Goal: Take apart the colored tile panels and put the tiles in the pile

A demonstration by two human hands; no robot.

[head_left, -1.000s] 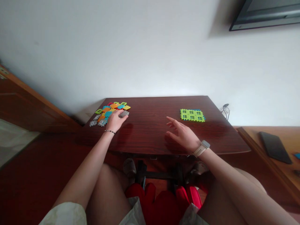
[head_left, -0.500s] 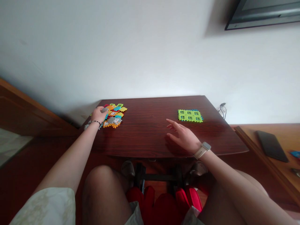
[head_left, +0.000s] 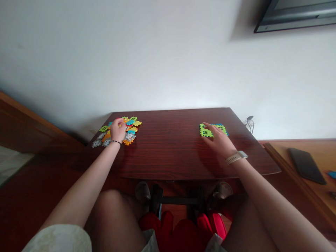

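A heap of coloured plastic puzzle tiles [head_left: 131,127], orange, green, blue and grey, lies at the far left of the dark wooden table [head_left: 170,147]. My left hand [head_left: 117,130] rests on this heap with its fingers curled over the tiles; what it grips is hidden. At the far right sits a joined green panel of tiles [head_left: 206,131] with some blue behind it. My right hand [head_left: 219,141], with a watch on the wrist, lies on the panel's near edge, fingers stretched flat.
The table stands against a white wall. A dark screen [head_left: 296,15] hangs at the upper right. A lighter wooden surface [head_left: 294,157] on the right carries a dark flat tablet [head_left: 306,164]. A cable [head_left: 249,120] trails off the table's far right corner. My knees and red slippers [head_left: 183,227] show below.
My right hand has gone from the middle of the table to the green panel at the right. My left hand has shifted about over the heap, now on its left part.
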